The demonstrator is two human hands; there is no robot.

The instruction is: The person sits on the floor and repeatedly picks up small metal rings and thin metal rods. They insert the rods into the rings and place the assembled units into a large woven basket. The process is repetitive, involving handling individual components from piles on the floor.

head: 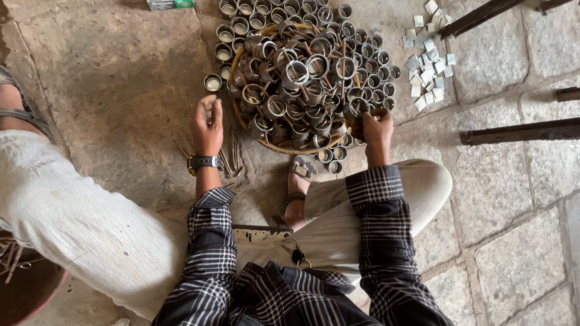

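The person sits low on a stone-slab floor, knees apart, dark checked sleeves reaching forward. In the upper middle of the frame stands a round woven basket, heaped with short metal rings, cup-like bands of dull grey and brass colour. Most lie with their open mouths turned up toward the camera, so their short axes run roughly vertical; a few on the heap tilt sideways. More rings stand in rows on the floor above and to the right of the basket, mouths up.

The right hand is at the basket's lower right rim, fingers curled closed around a ring at the edge of the pile. The left hand hovers just left of the basket, fingers loosely bent inward, thumb near the fingertips; whether it pinches anything small I cannot tell. It wears a dark wristwatch. Just beside that wrist, thin metal rods lie on the floor, their long axes running up and down the frame.

At the upper right a scatter of small pale square metal pieces lies flat on the stone. At the top edge, left of the rings, part of a small green rectangular packet shows, long side running left to right. Dark metal bars cross the right edge. A sandalled foot rests below the basket.
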